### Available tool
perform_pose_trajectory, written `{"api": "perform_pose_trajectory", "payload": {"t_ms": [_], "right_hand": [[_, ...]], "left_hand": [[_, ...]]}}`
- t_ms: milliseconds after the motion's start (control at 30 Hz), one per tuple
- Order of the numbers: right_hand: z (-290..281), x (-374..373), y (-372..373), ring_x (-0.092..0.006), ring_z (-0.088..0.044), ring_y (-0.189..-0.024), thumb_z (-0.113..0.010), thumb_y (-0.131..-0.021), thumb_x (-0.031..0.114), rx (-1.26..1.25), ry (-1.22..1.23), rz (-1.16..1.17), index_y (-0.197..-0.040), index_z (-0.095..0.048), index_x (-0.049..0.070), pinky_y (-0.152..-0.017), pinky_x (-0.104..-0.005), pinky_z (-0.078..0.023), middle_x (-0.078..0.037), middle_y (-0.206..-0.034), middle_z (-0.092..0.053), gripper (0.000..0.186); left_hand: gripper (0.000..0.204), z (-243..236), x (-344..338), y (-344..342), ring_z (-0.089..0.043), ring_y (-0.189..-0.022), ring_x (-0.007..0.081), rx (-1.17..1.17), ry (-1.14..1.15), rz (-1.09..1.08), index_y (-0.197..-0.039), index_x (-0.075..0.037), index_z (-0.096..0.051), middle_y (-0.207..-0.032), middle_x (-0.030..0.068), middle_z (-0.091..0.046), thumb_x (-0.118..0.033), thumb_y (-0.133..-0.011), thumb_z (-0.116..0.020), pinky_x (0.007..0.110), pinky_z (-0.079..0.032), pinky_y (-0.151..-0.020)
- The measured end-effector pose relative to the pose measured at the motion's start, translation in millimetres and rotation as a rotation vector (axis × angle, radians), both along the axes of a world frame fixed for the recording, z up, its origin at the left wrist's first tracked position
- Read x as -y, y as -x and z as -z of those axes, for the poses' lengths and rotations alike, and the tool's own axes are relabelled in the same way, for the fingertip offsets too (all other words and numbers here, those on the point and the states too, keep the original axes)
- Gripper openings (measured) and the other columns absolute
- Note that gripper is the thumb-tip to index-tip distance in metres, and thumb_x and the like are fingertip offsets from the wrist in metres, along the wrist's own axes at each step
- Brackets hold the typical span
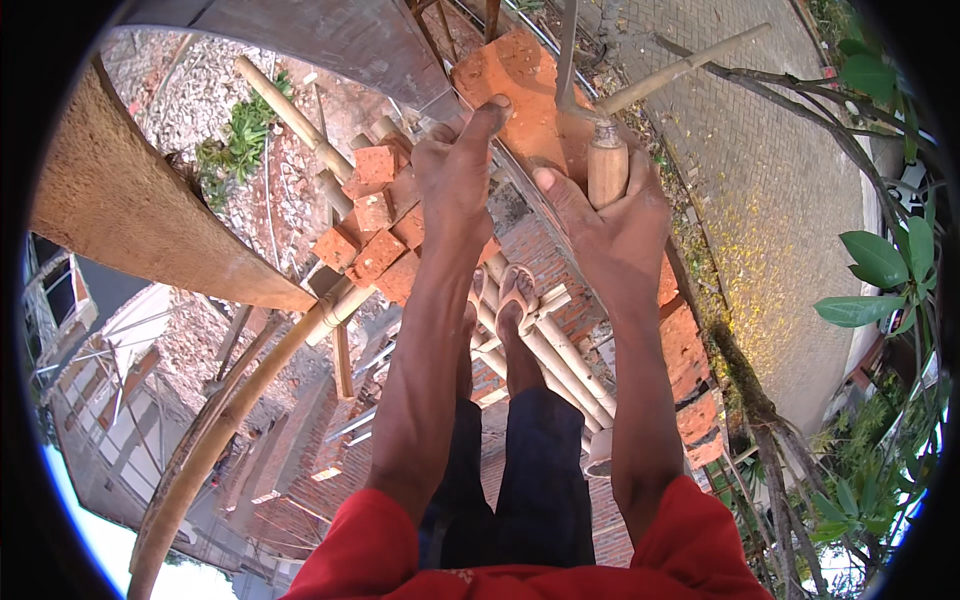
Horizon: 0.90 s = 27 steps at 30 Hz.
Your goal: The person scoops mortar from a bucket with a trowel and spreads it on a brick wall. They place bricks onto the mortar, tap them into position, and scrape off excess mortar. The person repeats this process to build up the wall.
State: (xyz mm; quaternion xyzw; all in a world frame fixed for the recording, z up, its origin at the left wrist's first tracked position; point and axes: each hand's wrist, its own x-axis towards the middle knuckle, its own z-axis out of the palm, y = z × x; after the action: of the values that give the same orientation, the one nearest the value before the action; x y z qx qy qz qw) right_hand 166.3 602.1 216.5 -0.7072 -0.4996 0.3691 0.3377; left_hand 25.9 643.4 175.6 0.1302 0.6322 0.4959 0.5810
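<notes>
My right hand is closed around the wooden handle of a trowel, its thumb by the edge of an orange brick. Orange-brown material is by the trowel's neck, and I cannot make out the blade's full shape. My left hand is closed at the brick's left side. Its thumb reaches onto the brick edge, while its curled fingers are mostly hidden, so what they hold cannot be told. Directly left of that hand lies a pile of orange bricks.
My sandalled feet stand on bamboo poles, high above the ground. A brick wall drops away on the right. A grey panel and a wooden board flank the left. Leafy branches hang over a paved lane.
</notes>
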Motion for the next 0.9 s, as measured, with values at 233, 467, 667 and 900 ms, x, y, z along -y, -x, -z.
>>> {"api": "perform_pose_trajectory", "payload": {"t_ms": [233, 467, 667, 900], "right_hand": [[-55, 54, -4, -0.0112, -0.053, -0.052, -0.065, -0.103, 0.041, -0.058, -0.068, 0.222, -0.107, -0.058, -0.001, -0.052, -0.024, -0.045, -0.008, -0.082, -0.059, 0.042], [-57, 77, 13, -0.0076, -0.047, -0.046, -0.059, -0.107, 0.035, -0.31, -0.031, 0.338, -0.104, -0.056, 0.001, -0.042, -0.0242, -0.039, -0.002, -0.065, -0.051, 0.034], [-57, 82, 12, -0.0069, -0.046, -0.047, -0.06, -0.107, 0.035, -0.292, 0.164, 0.273, -0.107, -0.057, 0.003, -0.043, -0.0237, -0.039, -0.001, -0.071, -0.051, 0.033], [-53, 92, 22, -0.0064, -0.049, -0.052, -0.06, -0.107, 0.033, -0.08, 0.159, 0.172, -0.109, -0.055, 0.002, -0.045, -0.0257, -0.04, -0.001, -0.073, -0.052, 0.031]], "left_hand": [[0.05, 3, 0, 8, -0.048, -0.071, 0.01, -0.075, 0.072, 0.084, -0.107, 0.003, -0.072, -0.086, 0.0055, -0.056, -0.039, -0.082, -0.083, 0.026, -0.038, -0.06], [0.05, 5, -1, 9, -0.049, -0.078, 0.0119, -0.062, -0.018, 0.111, -0.108, 0.0, -0.074, -0.093, 0.0072, -0.062, -0.039, -0.079, -0.085, 0.028, -0.037, -0.066], [0.037, 11, -3, 13, -0.049, -0.074, 0.0086, -0.066, -0.008, 0.122, -0.11, -0.007, -0.079, -0.096, 0.0051, -0.063, -0.033, -0.085, -0.08, 0.024, -0.037, -0.064], [0.039, 20, -9, 20, -0.049, -0.07, 0.0084, -0.057, -0.029, 0.143, -0.106, -0.003, -0.073, -0.09, 0.0052, -0.062, -0.032, -0.082, -0.084, 0.024, -0.038, -0.06]]}}
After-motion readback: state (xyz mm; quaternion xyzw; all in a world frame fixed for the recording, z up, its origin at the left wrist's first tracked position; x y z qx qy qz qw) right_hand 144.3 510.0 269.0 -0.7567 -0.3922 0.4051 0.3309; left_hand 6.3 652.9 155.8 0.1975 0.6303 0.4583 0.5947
